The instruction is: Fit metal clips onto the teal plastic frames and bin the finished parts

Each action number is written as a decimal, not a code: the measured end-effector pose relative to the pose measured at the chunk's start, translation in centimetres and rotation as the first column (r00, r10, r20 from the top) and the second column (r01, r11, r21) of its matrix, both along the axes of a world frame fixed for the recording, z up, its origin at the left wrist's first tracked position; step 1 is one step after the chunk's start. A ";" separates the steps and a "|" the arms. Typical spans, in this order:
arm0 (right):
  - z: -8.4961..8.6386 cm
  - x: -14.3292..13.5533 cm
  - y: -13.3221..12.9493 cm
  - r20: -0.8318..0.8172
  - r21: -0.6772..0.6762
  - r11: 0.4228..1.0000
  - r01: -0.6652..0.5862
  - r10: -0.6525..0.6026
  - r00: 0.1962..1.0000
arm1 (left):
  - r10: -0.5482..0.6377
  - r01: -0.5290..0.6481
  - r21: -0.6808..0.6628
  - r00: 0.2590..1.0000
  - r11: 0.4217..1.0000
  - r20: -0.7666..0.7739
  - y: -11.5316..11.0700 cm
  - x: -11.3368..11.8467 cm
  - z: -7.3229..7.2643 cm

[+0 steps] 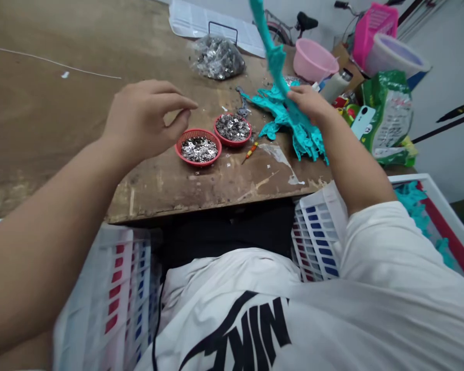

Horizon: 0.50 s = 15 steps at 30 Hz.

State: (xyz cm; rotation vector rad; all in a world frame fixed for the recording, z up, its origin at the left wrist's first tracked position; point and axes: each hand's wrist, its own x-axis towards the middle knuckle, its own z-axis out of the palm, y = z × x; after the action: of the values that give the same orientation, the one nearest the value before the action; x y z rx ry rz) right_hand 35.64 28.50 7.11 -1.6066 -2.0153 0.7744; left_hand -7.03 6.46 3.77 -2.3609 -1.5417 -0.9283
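Note:
My left hand (pixel 147 118) is raised over the near-left part of the table, just left of a red basket (pixel 198 164) of small shiny metal pieces. Its thumb and forefinger come together in a pinch; whatever they hold is too small to make out. With my right hand (pixel 309 103) I grip a long turquoise strip (pixel 275 59), which rises past the top of the view. Beneath that hand lies a heap of turquoise molded pieces (pixel 307 139). A second red basket (pixel 234 143) of metal pieces stands between my hands.
On the wooden table (pixel 62 103) are a clear bag of metal pieces (pixel 218 56), a small red-and-yellow screwdriver (pixel 250 152) and a grey tool (pixel 242 103). A pink basin (pixel 315 61) and green bag (pixel 388 113) crowd the right. White crates (pixel 317 232) flank my lap.

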 end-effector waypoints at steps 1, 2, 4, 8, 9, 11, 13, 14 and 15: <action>0.1 1.5 0.9 0.055 0.077 0.994 0.072 -0.076 0.996 | -0.006 0.006 0.002 1.000 1.000 0.010 0.1 -0.1 -0.3; -0.1 2.8 1.5 0.107 0.128 0.983 0.133 -0.147 0.983 | -0.013 0.013 0.004 1.000 1.000 0.021 0.2 -0.3 -0.5; -1.7 4.8 2.0 0.255 0.156 0.968 0.198 -0.233 0.938 | -0.027 0.027 -0.001 0.999 1.000 0.043 0.3 -0.4 -0.7; -6.8 6.6 2.3 0.597 0.011 0.967 0.255 -0.211 0.774 | -0.038 0.040 -0.034 0.997 0.999 0.066 0.0 -0.3 -1.1; -7.6 6.8 2.7 0.628 -0.010 0.963 0.268 -0.202 0.751 | -0.038 0.041 -0.040 0.997 0.998 0.071 -0.1 -0.2 -1.2; -8.5 7.3 4.2 0.627 0.026 0.969 0.247 -0.208 0.750 | -0.032 0.037 -0.058 0.996 0.998 0.080 -0.4 0.1 -1.1; -8.3 7.6 6.5 0.602 0.113 0.987 0.117 -0.161 0.782 | -0.007 0.016 -0.112 0.997 0.994 0.073 -0.7 0.4 -0.8; -8.0 7.7 7.9 0.593 0.147 0.989 0.019 -0.104 0.799 | 0.008 0.001 -0.149 0.998 0.989 0.063 -0.8 0.6 -0.5; -7.7 7.7 9.2 0.598 0.159 0.984 -0.082 -0.030 0.801 | 0.023 -0.013 -0.191 0.999 0.981 0.049 -0.9 0.7 -0.3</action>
State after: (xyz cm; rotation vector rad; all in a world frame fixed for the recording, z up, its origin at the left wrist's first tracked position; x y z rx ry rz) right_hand 43.30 37.70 -0.59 -1.8768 -2.4465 0.0620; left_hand -6.35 5.57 3.48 -2.4635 -1.7414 -0.8795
